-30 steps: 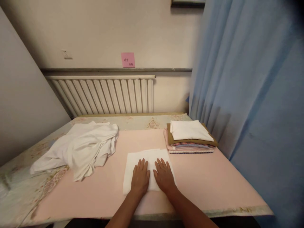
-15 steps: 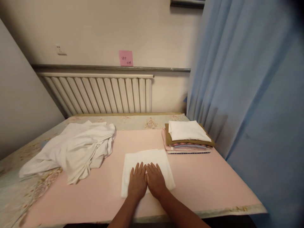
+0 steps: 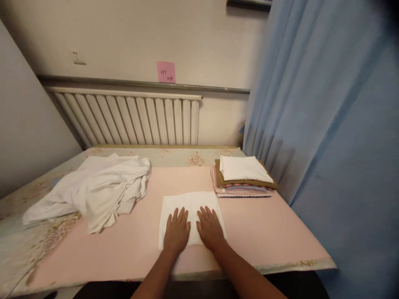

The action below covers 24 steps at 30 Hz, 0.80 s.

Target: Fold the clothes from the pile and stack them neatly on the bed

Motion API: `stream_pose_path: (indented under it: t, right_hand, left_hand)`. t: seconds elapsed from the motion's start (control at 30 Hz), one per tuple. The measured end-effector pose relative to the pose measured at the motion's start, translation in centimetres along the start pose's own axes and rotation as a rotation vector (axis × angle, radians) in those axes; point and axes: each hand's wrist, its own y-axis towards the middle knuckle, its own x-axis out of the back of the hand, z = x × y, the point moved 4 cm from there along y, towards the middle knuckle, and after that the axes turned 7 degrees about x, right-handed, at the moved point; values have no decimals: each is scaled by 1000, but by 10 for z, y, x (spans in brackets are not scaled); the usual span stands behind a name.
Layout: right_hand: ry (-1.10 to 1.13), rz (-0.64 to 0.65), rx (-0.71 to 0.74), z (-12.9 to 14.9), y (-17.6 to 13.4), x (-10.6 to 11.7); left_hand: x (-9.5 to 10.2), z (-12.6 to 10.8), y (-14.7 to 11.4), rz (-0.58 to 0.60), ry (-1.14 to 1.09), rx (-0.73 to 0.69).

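A folded white cloth (image 3: 192, 203) lies flat near the front of the pink sheet (image 3: 124, 253). Flat on its left half rests my left hand (image 3: 177, 231), palm down with the fingers spread. My right hand (image 3: 210, 227) presses the right half in the same way, its fingers stretched out toward the wall. A narrow strip of cloth shows between the two thumbs. Neither hand grips anything; the palms and the cloth beneath them are hidden.
A crumpled heap of white fabric (image 3: 102, 189) lies at the left. At the back right stands a stack of folded cloths (image 3: 245, 189), a white one (image 3: 245, 169) on top. A blue curtain (image 3: 299, 104) hangs along the right side; a radiator (image 3: 131, 118) lines the wall behind.
My hands have moved apart over the white cloth, the left one to the left and the right one to the right. The view has shifted slightly.
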Motion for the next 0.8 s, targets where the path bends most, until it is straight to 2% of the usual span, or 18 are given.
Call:
stream_pose_path:
  t: [0.27,0.57,0.7,0.8]
  right_hand:
    - [-67,44,-26,-24,-19,10]
    - [-72,102,-85,-47,-39,17]
    - [-64,93,-111,-37,-20,26]
    - [-16,42,-17,-6,3,26]
  left_hand:
    - [2,3,-2,-14,22,-9]
    - [1,19,-8,-2,28,0]
    - [0,19,-9,-20,26,-4]
    - [1,18,-9,-16,38,5]
